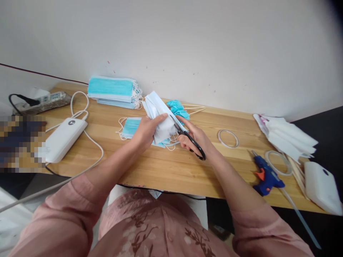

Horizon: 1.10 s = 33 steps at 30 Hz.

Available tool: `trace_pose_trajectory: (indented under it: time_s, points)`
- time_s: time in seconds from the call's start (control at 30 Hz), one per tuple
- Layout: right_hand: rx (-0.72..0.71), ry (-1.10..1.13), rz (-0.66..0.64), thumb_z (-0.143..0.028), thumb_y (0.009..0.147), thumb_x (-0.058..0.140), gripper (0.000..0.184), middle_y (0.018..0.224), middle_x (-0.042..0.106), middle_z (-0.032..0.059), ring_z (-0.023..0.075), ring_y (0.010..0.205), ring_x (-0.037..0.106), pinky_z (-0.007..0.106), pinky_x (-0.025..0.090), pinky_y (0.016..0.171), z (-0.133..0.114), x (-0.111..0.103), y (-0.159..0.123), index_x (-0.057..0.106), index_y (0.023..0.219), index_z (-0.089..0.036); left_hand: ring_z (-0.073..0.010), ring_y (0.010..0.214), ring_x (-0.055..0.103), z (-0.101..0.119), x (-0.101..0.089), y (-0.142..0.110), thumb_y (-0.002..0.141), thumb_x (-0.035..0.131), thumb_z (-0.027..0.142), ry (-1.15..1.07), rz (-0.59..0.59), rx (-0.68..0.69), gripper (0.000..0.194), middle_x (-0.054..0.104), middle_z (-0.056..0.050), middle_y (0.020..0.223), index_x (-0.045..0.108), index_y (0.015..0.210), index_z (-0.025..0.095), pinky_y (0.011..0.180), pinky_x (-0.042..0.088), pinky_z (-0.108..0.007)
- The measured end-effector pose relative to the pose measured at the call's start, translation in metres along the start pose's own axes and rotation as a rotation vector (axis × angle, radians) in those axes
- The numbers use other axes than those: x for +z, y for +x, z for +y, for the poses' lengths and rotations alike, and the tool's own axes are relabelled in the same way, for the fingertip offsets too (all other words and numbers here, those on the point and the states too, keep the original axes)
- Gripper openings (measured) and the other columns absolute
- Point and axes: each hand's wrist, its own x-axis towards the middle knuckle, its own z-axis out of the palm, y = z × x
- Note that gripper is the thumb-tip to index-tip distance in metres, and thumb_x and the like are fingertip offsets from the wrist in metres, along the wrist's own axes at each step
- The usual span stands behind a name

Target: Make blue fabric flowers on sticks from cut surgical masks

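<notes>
- Pink, brown-patterned shirt (160,235) fronts the wooden counter (160,169).
- Left hand (148,129) pinches folded white sheets (157,107).
- Right hand (197,137) grips black-handled metal scissors (183,132), blades at the sheets.

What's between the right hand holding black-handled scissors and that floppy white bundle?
A thin white ring lies flat on the brown wooden table, between the right hand and the bundle, in the head view.

Glowing soft and even across wall (171,43) and tabletop (163,167). Fading to black at the top right corner. Breaking into coarse pixel blocks at left.
</notes>
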Motion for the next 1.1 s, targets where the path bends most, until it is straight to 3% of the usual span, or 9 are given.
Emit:
trace_pose_trajectory:
  time_s: [0.23, 0.47, 0.77, 1.1]
  points:
    - [0.037, 0.037, 0.005, -0.056, 0.080, 0.071, 0.095, 0.062, 0.058, -0.0040, 0.0118, 0.048, 0.052, 0.024, 0.040, 0.046, -0.004, 0.001, -0.001, 0.034, 0.160, -0.019, -0.0244, 0.080, 0.074, 0.005, 0.002, -0.003, 0.062, 0.087, 0.037, -0.001, 0.015, -0.013, 0.042, 0.078, -0.009, 0.086, 0.070, 0.091, 0.012, 0.074, 0.059, -0.033]
    - [0.008, -0.014, -0.002, -0.062, 0.082, 0.069, 0.095, 0.055, 0.057, -0.0047, 0.0121, 0.045, 0.052, 0.023, 0.040, 0.044, 0.000, -0.001, 0.000, 0.035, 0.160, -0.018, -0.0268, 0.084, 0.074, 0.006, 0.002, -0.003, 0.061, 0.086, 0.038, -0.003, 0.039, -0.030, 0.042, 0.077, -0.009, 0.086, 0.070, 0.092, 0.013, 0.079, 0.060, -0.036]
    - [0.075, 0.012, 0.015, -0.060, 0.079, 0.072, 0.098, 0.057, 0.057, -0.0036, 0.0134, 0.045, 0.051, 0.027, 0.040, 0.045, -0.014, 0.000, -0.004, 0.037, 0.160, -0.019, -0.0274, 0.083, 0.075, 0.006, 0.001, -0.002, 0.064, 0.084, 0.034, 0.003, 0.049, -0.021, 0.034, 0.076, -0.011, 0.084, 0.071, 0.088, 0.013, 0.076, 0.062, -0.036]
    - [0.070, -0.009, 0.016, -0.068, 0.074, 0.072, 0.102, 0.055, 0.057, -0.0032, 0.0150, 0.044, 0.051, 0.028, 0.040, 0.043, -0.007, -0.001, -0.001, 0.039, 0.159, -0.022, -0.0294, 0.089, 0.075, 0.006, -0.001, 0.000, 0.065, 0.084, 0.034, 0.021, 0.044, -0.010, 0.034, 0.076, -0.012, 0.089, 0.072, 0.090, 0.014, 0.076, 0.063, -0.037]
